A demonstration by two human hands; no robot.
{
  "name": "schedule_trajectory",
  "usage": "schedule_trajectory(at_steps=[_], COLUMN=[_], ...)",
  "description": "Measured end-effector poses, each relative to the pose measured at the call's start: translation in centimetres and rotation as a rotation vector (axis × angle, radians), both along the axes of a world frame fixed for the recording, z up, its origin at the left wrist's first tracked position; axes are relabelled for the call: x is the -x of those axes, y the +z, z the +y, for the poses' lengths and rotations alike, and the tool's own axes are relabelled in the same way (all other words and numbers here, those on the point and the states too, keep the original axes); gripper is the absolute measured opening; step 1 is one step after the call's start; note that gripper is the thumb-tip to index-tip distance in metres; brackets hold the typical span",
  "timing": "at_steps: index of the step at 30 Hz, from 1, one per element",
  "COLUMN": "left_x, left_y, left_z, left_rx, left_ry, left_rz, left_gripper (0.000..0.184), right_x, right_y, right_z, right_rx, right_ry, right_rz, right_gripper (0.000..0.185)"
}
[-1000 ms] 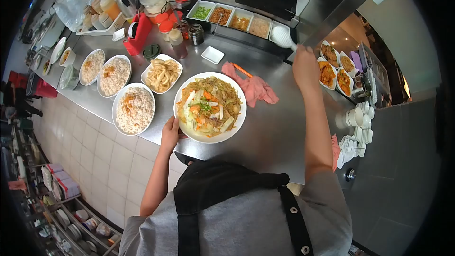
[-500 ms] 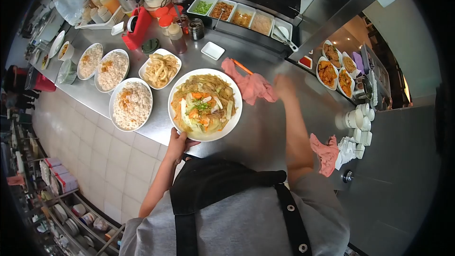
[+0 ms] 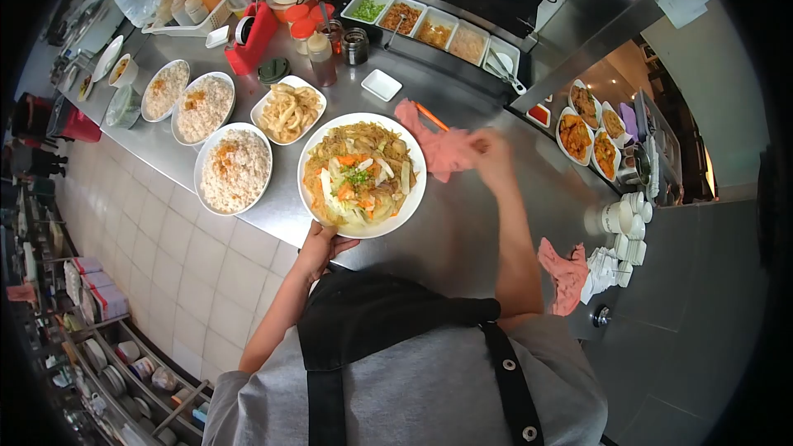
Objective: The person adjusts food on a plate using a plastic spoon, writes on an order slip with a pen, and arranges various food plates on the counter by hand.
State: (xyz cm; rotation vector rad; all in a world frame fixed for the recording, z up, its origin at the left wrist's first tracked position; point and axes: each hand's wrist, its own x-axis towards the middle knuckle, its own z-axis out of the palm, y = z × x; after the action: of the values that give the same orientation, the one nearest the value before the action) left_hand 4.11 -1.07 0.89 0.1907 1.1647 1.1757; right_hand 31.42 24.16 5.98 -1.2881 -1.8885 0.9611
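Left hand gripped the near rim of the noodle plate, fingers underneath, likely steadying it by the counter's edge; right hand pinched the pink cloth, which lay just beside the plate, seemingly for easy reach.

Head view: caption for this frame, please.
Left hand holds a plate of noodles and vegetables at its edge, right hand at a pink cloth.

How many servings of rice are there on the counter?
3: the front serving, left of the noodles; the middle serving, behind it; the far serving, left of that.
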Motion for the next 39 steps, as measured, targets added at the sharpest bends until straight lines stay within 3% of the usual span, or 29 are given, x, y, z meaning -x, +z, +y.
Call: schedule_trajectory(at_steps=[3, 6, 9, 15, 18, 21, 23, 26, 29, 32, 35, 39], left_x=[0.0, -0.2, -0.8, -1.5, -1.9, -2.5, -1.8, 0.6, 2.8, 4.6, 5.3, 5.3], left_y=[-0.2, 0.3, -0.4, -0.8, -0.8, -0.8, 0.3, -0.7, 0.5, -0.1, 0.4, -0.1], left_z=[0.3, 0.1, 0.2, 0.3, 0.1, -0.6, -1.0, -1.2, -0.2, 1.4, 2.7, 3.1], left_rx=[-0.008, 0.000, -0.011, 0.015, 0.017, -0.032, -0.054, 0.009, -0.001, 0.012, 0.025, 0.010], left_ry=[0.004, 0.025, 0.074, 0.133, 0.138, 0.013, -0.216, -0.261, -0.083, -0.059, -0.151, -0.124], left_rz=[0.005, 0.027, 0.025, 0.049, 0.016, -0.082, -0.144, 0.069, 0.289, 0.531, 0.583, 0.559], left_gripper=[0.042, 0.039, 0.039, 0.038, 0.038, 0.039, 0.041, 0.043, 0.042, 0.037, 0.034, 0.033], right_x=[3.4, 4.7, 4.8, 4.7, 3.1, -2.0, -4.7, -6.4, -4.4, -1.3, 1.8, 2.5], right_y=[-0.2, -1.7, -2.8, -1.6, -1.1, -0.4, 0.1, -0.1, -0.5, -2.3, -1.7, -2.7], right_z=[-2.0, -1.9, -2.8, -6.1, -4.1, -2.5, -1.8, -1.3, -1.5, -1.7, -3.0, -4.7], right_rx=[-0.069, -0.398, -0.342, -0.509, 0.284, 0.609, 0.670, 0.553, 0.407, 0.167, 0.069, -0.178], right_ry=[0.196, 0.426, 0.438, 0.513, 0.748, 0.273, 0.030, -0.213, -0.224, 0.106, 0.340, 0.399], right_rz=[-0.141, -0.291, -0.378, -0.744, -0.499, 0.180, 0.557, 0.688, 0.381, -0.009, -0.130, -0.369], right_gripper=[0.010, 0.011, 0.010, 0.018, 0.025, 0.026, 0.025, 0.023, 0.015, 0.010, 0.016, 0.016])
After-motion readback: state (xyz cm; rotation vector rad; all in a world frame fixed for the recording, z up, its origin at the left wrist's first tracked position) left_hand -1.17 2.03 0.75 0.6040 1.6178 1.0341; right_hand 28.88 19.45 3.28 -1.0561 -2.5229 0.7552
